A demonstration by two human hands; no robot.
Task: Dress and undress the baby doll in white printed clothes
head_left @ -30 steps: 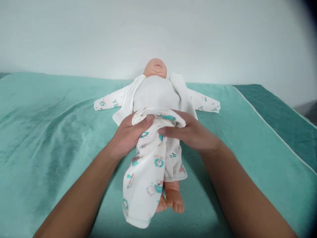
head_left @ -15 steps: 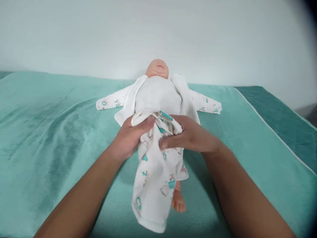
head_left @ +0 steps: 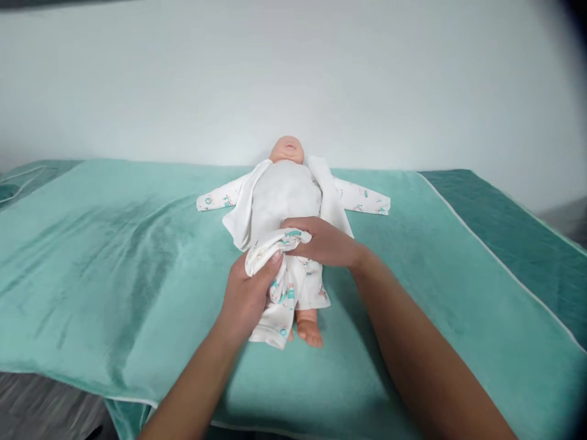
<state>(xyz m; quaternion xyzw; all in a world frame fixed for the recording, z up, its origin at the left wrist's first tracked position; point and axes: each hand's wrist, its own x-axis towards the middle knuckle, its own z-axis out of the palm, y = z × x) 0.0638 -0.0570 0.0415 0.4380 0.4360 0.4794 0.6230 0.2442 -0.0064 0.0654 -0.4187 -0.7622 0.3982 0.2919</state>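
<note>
Our left hand (head_left: 250, 293) is clenched on the bunched leg of the printed baby suit (head_left: 270, 247), thumb on top. Our right hand (head_left: 325, 241) pinches the same bunch from the far side, over the hips of the doll (head_left: 287, 195). The doll lies on its back on the teal blanket (head_left: 114, 244), with a bare foot (head_left: 309, 330) poking out. We judge the gathering half done. The next move calls for holding the opening wide and square to that foot.

Both hands — left hand (head_left: 250, 293), right hand (head_left: 323, 241) — grip the doll's (head_left: 287, 192) printed sleepsuit (head_left: 279, 287) (bunched).
</note>
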